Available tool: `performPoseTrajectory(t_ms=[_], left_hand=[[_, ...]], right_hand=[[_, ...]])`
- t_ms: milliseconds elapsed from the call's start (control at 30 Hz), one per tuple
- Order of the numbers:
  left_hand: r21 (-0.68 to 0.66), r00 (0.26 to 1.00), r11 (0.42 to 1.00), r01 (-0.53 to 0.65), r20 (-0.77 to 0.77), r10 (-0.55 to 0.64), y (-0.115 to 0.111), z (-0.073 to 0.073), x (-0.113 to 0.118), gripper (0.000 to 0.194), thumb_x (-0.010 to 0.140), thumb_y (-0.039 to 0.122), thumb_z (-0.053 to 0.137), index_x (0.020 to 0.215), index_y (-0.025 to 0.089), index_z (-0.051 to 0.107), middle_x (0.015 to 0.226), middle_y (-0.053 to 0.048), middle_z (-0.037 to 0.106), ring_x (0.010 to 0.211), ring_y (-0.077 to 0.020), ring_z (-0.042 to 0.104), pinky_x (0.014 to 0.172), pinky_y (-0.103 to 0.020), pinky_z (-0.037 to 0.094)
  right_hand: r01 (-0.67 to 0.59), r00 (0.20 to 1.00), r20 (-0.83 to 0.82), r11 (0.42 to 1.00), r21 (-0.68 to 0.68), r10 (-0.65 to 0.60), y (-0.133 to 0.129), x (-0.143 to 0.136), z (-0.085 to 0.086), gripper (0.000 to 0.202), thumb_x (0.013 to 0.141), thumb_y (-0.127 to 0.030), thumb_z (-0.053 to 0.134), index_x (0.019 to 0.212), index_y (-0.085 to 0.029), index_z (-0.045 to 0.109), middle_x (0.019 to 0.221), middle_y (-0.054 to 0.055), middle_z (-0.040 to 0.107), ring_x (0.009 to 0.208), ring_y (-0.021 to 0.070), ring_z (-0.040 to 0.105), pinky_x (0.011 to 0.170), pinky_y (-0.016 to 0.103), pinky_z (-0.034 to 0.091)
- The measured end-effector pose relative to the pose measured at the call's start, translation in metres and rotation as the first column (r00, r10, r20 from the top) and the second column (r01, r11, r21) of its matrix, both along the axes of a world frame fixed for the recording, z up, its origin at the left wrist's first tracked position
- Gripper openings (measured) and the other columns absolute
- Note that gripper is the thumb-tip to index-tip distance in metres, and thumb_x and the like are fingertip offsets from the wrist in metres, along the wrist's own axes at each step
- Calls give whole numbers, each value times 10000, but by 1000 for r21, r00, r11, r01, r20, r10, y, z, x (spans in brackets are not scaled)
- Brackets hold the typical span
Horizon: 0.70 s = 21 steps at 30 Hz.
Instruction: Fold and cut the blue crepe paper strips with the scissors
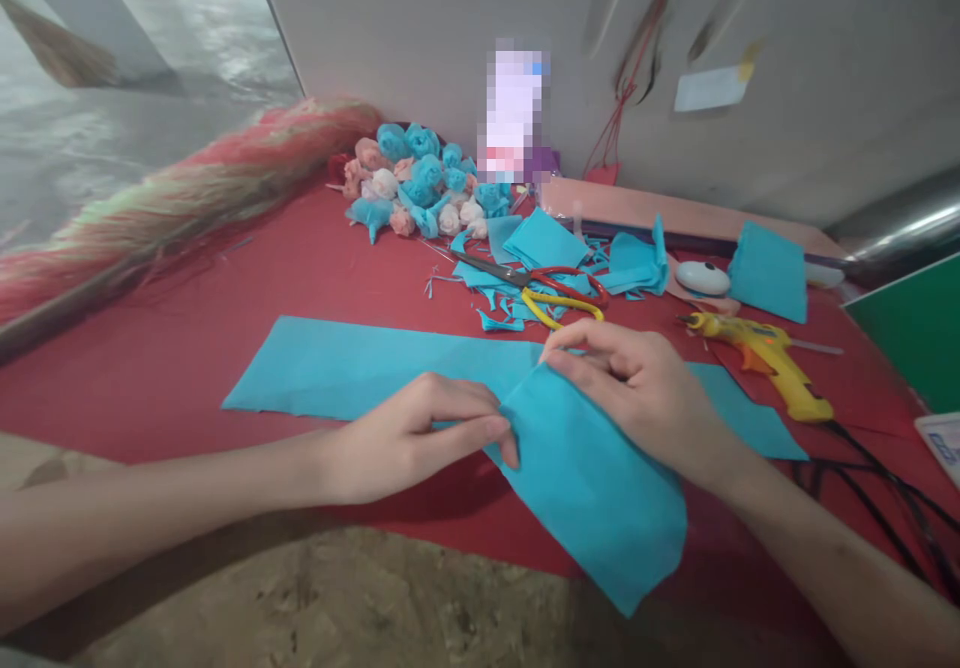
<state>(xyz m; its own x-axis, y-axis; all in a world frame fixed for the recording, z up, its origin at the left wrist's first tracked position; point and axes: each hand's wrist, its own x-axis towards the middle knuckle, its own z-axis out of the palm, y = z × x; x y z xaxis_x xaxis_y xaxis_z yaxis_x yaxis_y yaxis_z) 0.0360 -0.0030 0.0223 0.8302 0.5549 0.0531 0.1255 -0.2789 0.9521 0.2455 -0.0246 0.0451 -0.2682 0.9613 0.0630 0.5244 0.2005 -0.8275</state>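
A blue sheet of crepe-like paper (600, 488) hangs between my hands over the front edge of the red table. My left hand (439, 433) pinches its left edge, thumb and fingers closed on it. At the sheet's top corner, my right hand (630, 373) grips it between thumb and forefinger. Behind them a long blue strip (330, 363) lies flat on the table, partly covered by my hands; its right end shows beyond my right wrist. Scissors (540, 283) with one red and one yellow handle rest just past my right hand, among blue scraps (499, 320).
Blue, pink and white paper flowers (424, 183) are heaped at the back. A yellow glue gun (772, 353) with a black cord lies on the right, near a white oval object (703, 278) and folded blue paper (769, 268). A straw broom (172, 208) borders the left side.
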Motion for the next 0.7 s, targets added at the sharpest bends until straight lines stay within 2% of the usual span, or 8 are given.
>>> performPoseTrajectory(t_ms=[100, 200, 333, 500, 700], left_hand=[[-8, 1000, 1000, 4, 13, -4, -1, 0, 1, 306, 943, 209, 408, 854, 111, 684, 825, -41, 650, 783, -113, 591, 772, -206, 449], [-21, 998, 999, 31, 63, -29, -1, 2, 2, 290, 939, 198, 406, 842, 112, 666, 907, -61, 654, 863, -134, 604, 836, -232, 456], [-2, 998, 999, 41, 52, -40, -1, 3, -1, 324, 941, 220, 403, 751, 109, 641, 811, -53, 642, 774, -125, 596, 777, -227, 458], [-17, 997, 999, -36, 75, 37, -3, 2, -4, 392, 955, 290, 375, 636, 139, 545, 699, -25, 621, 732, -136, 580, 746, -248, 447], [-1, 992, 997, -83, 100, 83, -5, 5, -1, 295, 937, 248, 421, 880, 134, 687, 847, -48, 708, 788, -148, 633, 762, -246, 481]], right_hand=[[-71, 997, -29, 995, -73, 69, -7, -9, -6, 215, 898, -394, 483, 827, -219, 586, 514, -60, 512, 443, 76, 418, 431, 205, 314], [-70, 997, 4, 996, -55, 71, -14, -16, -10, 215, 905, -393, 467, 852, -217, 580, 509, -63, 524, 444, 81, 438, 451, 211, 335], [-38, 998, 45, 999, 18, 38, -13, -15, -9, 190, 906, -360, 471, 846, -216, 579, 487, -77, 471, 431, 73, 385, 432, 205, 302], [-24, 995, 94, 995, 101, 14, -11, -12, -7, 187, 902, -350, 487, 824, -207, 578, 464, -89, 430, 415, 67, 333, 427, 210, 277], [-49, 996, 75, 989, 140, 39, -14, -15, -7, 143, 900, -303, 504, 834, -201, 582, 481, -96, 468, 410, 48, 366, 419, 184, 285]])
